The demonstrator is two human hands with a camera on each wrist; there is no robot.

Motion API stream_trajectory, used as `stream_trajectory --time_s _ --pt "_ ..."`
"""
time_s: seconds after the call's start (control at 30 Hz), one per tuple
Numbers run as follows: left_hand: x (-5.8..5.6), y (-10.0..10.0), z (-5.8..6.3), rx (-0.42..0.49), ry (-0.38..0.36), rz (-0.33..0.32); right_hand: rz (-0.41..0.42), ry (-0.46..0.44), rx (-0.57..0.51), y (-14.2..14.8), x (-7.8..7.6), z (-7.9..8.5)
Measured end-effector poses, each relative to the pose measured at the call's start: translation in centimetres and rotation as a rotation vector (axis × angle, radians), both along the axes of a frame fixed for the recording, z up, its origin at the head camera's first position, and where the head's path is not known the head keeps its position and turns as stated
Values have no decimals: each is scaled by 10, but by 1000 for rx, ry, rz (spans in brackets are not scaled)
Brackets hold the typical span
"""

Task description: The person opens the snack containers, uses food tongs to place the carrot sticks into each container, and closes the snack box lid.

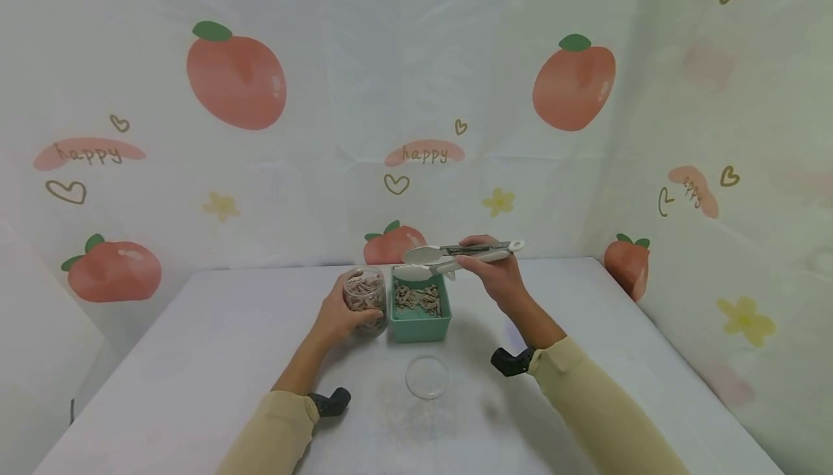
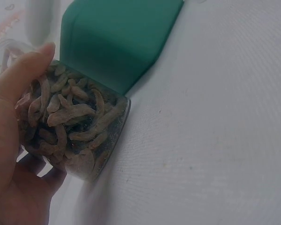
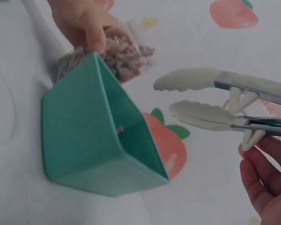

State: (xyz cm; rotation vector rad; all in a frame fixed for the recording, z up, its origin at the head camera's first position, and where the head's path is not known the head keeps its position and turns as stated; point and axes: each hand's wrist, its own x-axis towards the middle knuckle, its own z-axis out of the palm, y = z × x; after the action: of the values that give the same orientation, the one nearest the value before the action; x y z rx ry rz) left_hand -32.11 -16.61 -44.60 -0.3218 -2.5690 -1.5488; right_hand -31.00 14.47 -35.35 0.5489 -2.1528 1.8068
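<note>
My left hand (image 1: 339, 314) grips a clear jar (image 1: 365, 291) around its side, thumb across the front. Brownish, dried root-like pieces (image 2: 75, 117) fill much of the jar, which stands on the table against the left side of a green box (image 1: 419, 329). More of the same pieces (image 1: 418, 300) lie inside that box. In my right hand (image 1: 494, 272) is a pair of tongs (image 3: 267, 91) with white scalloped tips, held above the box. The tong tips are spread apart with nothing between them in the right wrist view.
A round clear lid (image 1: 427, 377) lies flat on the white table (image 1: 247, 359) in front of the box. Behind the table hangs a white sheet (image 1: 312, 193) printed with fruit, hearts and flowers. Each wrist wears a black strap-on device (image 1: 512, 361).
</note>
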Motion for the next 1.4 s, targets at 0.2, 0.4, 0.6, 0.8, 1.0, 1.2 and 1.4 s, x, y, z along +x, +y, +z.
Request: stream_trajectory --time_s 0.2,0.4,0.6,0.8,1.0,1.2,1.4 --pt "0 0 0 -1 7 4 13 -78 40 5 0 -7" --pt "0 -1 0 -14 11 5 75 -135 60 5 9 -3" --pt "-1 -1 0 -16 6 3 138 -152 32 8 -8 -22" --pt "-2 -1 0 -10 10 -3 110 -166 58 7 -18 -34" --pt "-2 -1 -1 -14 12 -3 107 -225 102 4 -20 -35" --pt "-1 0 1 -17 4 9 118 -227 110 0 -13 -25" --pt "1 1 2 -17 -9 13 122 -238 128 -3 -2 -13"
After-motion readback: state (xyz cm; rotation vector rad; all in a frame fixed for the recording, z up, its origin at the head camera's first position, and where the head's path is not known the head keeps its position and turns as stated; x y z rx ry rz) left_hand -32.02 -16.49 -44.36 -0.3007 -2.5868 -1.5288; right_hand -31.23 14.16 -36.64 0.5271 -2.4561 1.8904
